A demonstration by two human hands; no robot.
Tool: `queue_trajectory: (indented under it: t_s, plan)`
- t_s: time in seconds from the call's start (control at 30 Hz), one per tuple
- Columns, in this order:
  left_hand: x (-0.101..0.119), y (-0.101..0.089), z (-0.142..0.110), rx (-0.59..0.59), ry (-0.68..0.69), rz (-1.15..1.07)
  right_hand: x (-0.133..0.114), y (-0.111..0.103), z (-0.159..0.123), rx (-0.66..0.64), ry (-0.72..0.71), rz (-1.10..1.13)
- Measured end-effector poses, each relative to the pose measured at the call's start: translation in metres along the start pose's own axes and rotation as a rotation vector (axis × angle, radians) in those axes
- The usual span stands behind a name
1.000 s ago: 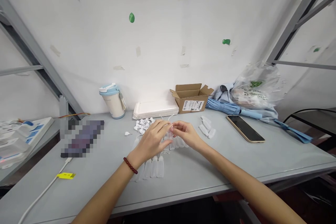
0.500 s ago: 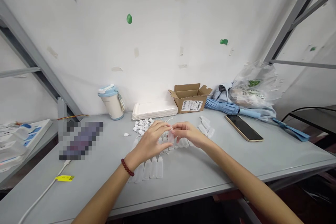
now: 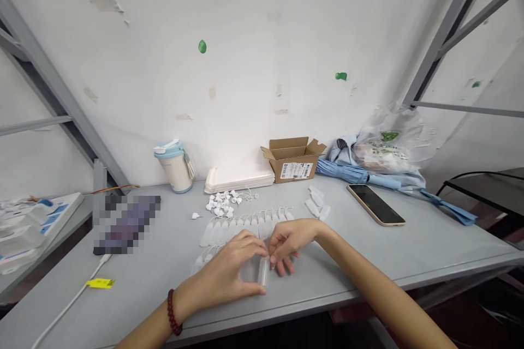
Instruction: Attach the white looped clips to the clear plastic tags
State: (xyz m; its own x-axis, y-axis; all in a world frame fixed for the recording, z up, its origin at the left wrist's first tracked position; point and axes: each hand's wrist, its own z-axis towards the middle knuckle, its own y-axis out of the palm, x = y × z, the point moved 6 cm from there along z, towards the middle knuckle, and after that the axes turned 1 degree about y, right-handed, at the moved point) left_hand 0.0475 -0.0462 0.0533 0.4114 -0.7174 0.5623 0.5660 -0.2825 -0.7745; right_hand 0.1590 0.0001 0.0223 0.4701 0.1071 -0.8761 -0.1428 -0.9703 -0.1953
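Observation:
My left hand (image 3: pixel 233 267) grips a small translucent plastic bottle (image 3: pixel 263 272) between thumb and fingers, low over the front part of the table. Thumb and forefinger of my right hand (image 3: pixel 289 245) are pinched together at the bottle's upper end; what is between them is too small to make out. Behind my hands lies a row of similar translucent bottles (image 3: pixel 233 227) with thin strings at their tops. More bottles (image 3: pixel 199 263) lie in a front row, partly hidden by my left hand. White caps (image 3: pixel 221 204) form a loose pile further back.
A stack of white trays or envelopes (image 3: pixel 239 177) and an open cardboard box (image 3: pixel 292 166) stand by the wall. A tumbler (image 3: pixel 175 169) is at the left. Several loose clear pieces (image 3: pixel 317 204), a phone (image 3: pixel 376 204) and a blue umbrella (image 3: pixel 347 172) lie to the right.
Both hands have moved down and nearer the table's front edge with the bottle. The row of bottles behind them has come into fuller view. The camera view has shifted slightly.

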Motion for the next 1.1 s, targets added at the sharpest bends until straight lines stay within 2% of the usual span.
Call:
queue_trajectory:
  t_s: [0.23,0.5,1.1]
  plan:
    - [-0.015,0.005,-0.010,-0.034,-0.082,0.051,0.002,0.001,0.005,-0.004,0.004,-0.033]
    - [-0.009,0.006,-0.009,-0.115,-0.106,-0.007,0.012,0.002,0.012,-0.093,0.011,-0.059]
    - [-0.013,0.002,-0.006,-0.096,-0.141,0.156,0.006,0.003,0.010,-0.068,0.001,-0.043]
